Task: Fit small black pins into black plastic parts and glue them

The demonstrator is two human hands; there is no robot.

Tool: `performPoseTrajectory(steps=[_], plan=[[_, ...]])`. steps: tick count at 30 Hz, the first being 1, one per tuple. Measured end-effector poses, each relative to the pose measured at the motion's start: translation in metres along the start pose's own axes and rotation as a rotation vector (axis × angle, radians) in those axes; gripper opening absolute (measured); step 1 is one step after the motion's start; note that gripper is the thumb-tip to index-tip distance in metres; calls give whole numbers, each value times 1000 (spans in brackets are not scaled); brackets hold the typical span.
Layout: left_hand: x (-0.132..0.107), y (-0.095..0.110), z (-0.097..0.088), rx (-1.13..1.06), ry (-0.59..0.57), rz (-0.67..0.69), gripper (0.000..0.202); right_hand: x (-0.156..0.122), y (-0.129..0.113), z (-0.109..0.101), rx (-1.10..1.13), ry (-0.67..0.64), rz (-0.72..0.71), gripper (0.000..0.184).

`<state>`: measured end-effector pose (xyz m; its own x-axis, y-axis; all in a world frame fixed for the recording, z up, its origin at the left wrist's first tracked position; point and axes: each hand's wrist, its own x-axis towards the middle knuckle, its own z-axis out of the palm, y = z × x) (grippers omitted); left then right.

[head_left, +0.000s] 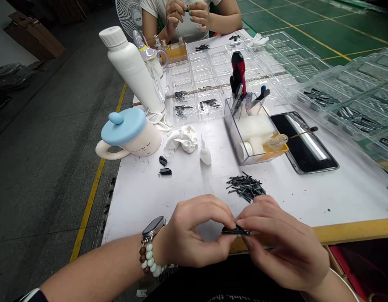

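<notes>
My left hand [197, 233] and my right hand [282, 243] meet at the near edge of the white table [143, 197]. Together their fingertips pinch a small black part [234, 230], left from the left side, right from the right side. Both hands are closed on it. A watch and a bead bracelet sit on my left wrist. Just beyond my hands lies a pile of thin black pins [246, 187]. Two small black clips [164, 165] lie further left on the table.
A mug with a blue lid [128, 134], white bottle [133, 67], crumpled cloth [181, 139], small dropper bottle [205, 153], clear tool box [250, 126], black phone [302, 140] and clear compartment trays [213, 79] stand beyond. Another person's hands [187, 14] work at the far end.
</notes>
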<state>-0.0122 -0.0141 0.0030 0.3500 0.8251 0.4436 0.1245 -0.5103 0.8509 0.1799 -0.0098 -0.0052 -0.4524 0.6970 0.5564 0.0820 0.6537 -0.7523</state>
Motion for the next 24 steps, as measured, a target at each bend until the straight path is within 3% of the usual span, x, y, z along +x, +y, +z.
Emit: performPoseTrajectory(steps=[4, 12, 24], plan=[[1, 1, -1, -19, 20, 12, 19, -1, 2, 1, 72, 21, 60, 25], [2, 1, 0, -24, -1, -3, 19, 0, 3, 3, 55, 36, 30, 21], [0, 3, 3, -29, 58, 46, 17, 3, -1, 12, 3, 109, -9, 21]])
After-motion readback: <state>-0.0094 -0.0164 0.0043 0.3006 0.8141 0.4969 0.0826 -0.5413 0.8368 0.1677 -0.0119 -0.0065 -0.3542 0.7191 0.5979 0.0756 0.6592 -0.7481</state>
